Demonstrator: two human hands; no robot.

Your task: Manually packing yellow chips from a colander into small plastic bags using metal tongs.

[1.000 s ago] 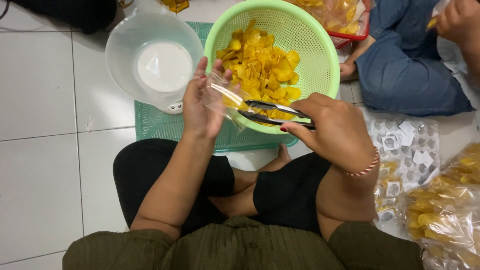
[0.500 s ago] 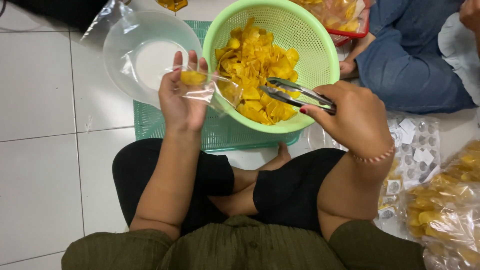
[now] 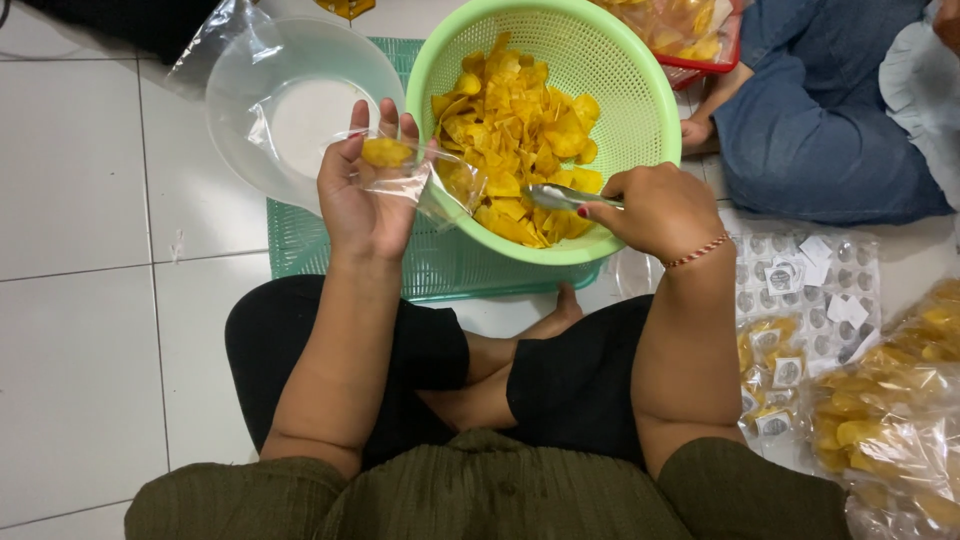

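— Fingers first: how do yours sit?

— On my left hand (image 3: pixel 367 195) they're curled loosely, palm up, cradling a small clear plastic bag (image 3: pixel 415 180) with a few yellow chips inside, its mouth touching the rim of the round light-green plastic colander (image 3: pixel 655 120).

— And the other?

— My right hand (image 3: pixel 655 208) is clamped tight around slim metal tongs (image 3: pixel 560 196), tips down among the heaped yellow chips (image 3: pixel 515 130) in that colander.

— Around them?

— A clear plastic bowl (image 3: pixel 290 100) sits just beyond my left hand; the colander rests on a teal plastic mesh tray (image 3: pixel 300 245).
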